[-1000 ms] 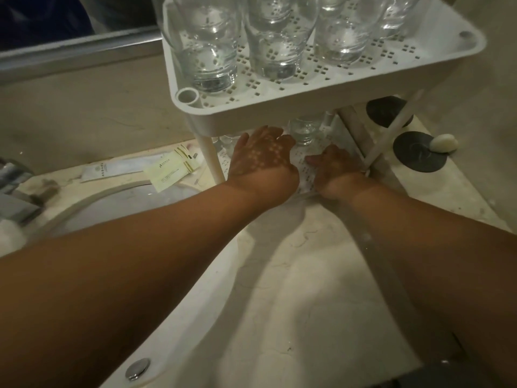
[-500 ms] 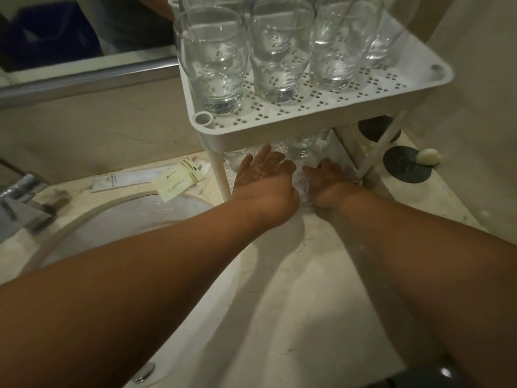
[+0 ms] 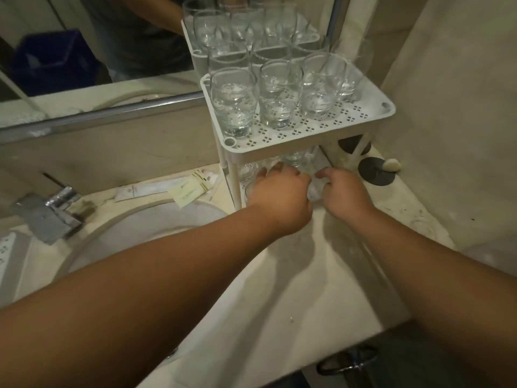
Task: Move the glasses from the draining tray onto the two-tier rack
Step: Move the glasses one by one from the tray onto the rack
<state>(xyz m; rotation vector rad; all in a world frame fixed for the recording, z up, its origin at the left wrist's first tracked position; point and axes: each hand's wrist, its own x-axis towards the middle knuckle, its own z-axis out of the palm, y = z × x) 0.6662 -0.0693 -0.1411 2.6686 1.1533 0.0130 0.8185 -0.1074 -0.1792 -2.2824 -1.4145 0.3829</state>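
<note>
A white two-tier rack (image 3: 372, 119) stands in the counter's back right corner. Several upright clear glasses (image 3: 233, 105) fill its top tier. More glasses (image 3: 293, 158) stand on the lower tier, mostly hidden under the top shelf. Both hands reach into the lower tier. My left hand (image 3: 279, 197) has its fingers curled down over a glass whose rim (image 3: 248, 189) shows at the hand's left edge. My right hand (image 3: 345, 191) curls its fingers against another glass (image 3: 314, 190) that stands between the two hands. No draining tray is in view.
A round sink (image 3: 134, 236) and a metal tap (image 3: 53, 211) lie to the left. Paper sachets (image 3: 190, 189) rest behind the sink, by the rack's leg. Two black discs (image 3: 376, 172) and a white pebble-like object (image 3: 391, 164) sit right of the rack. A mirror (image 3: 84, 51) is behind, a wall on the right.
The view has pulled back and up, so more of the rack shows. Both hands stayed in the lower tier; their fingers went from spread flat to curled around glasses.
</note>
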